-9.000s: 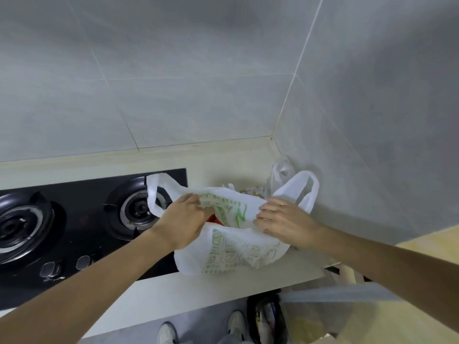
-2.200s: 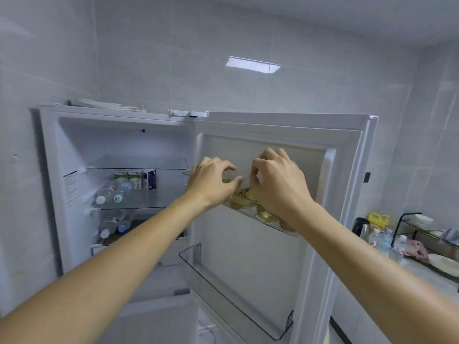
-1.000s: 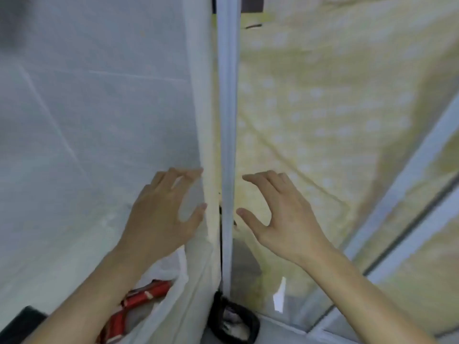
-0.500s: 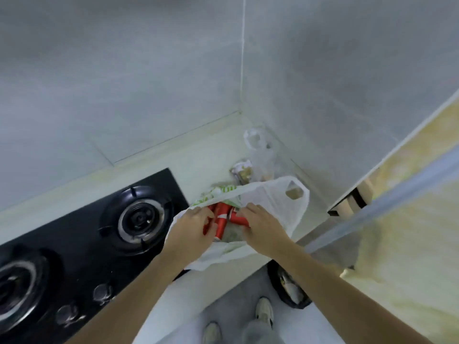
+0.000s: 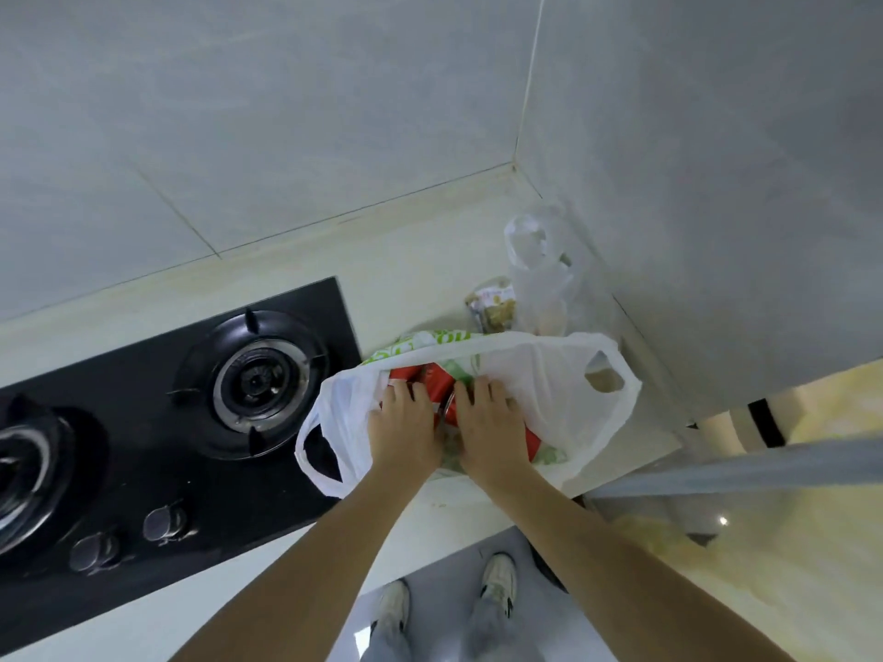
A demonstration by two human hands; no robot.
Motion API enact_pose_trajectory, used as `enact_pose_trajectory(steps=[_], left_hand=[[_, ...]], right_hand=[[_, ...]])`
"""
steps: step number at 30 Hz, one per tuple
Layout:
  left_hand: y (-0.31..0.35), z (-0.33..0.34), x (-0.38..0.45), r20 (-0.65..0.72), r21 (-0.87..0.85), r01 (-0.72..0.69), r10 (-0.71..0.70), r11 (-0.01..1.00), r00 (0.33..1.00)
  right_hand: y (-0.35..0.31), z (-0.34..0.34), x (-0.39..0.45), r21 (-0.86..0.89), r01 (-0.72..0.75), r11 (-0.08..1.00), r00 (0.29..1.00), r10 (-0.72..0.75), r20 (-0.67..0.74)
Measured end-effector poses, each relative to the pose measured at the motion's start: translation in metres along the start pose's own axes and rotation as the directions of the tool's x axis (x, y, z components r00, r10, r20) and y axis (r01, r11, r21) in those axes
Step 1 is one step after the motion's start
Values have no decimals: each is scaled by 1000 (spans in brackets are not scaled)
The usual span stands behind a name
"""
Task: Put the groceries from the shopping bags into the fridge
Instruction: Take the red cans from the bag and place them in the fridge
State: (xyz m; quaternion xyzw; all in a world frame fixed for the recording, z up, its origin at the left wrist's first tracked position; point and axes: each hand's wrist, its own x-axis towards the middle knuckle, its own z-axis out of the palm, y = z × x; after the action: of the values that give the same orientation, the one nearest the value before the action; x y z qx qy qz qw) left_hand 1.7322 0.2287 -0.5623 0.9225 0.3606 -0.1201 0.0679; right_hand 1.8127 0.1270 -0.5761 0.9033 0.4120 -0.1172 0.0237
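Observation:
A white shopping bag [image 5: 564,384] with green print lies open on the pale counter [image 5: 420,279], right of the hob. Red drink cans [image 5: 432,375] show inside its mouth. Both my hands are down in the bag, side by side. My left hand [image 5: 406,427] curls its fingers over a red can at the bag's left. My right hand [image 5: 494,425] wraps another red can [image 5: 531,439], whose red end sticks out under the palm and whose metal rim [image 5: 446,409] shows between my hands. The fridge is out of view.
A black two-burner gas hob [image 5: 143,422] with knobs fills the left. In the corner stand a clear plastic bag [image 5: 542,269] and a small food packet [image 5: 494,308]. Grey tiled walls close the back and right. A sliding door frame [image 5: 736,470] is at right; my shoes [image 5: 497,582] show below.
From the fridge door I turned back to the counter. In the last half second both hands sank deeper into the white bag and closed over the red cans.

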Motion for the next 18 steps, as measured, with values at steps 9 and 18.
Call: enact_pose_trajectory(steps=[9,18], left_hand=[[-4,18,18,11,21,5,-5,1000,1000],[-17,-6,-2,96,-390,31,7,920,995]], right_hand=[[18,1,-8,36,99,994,992,-102,77],[45,-20,-26,-34,89,995,975,-80,209]])
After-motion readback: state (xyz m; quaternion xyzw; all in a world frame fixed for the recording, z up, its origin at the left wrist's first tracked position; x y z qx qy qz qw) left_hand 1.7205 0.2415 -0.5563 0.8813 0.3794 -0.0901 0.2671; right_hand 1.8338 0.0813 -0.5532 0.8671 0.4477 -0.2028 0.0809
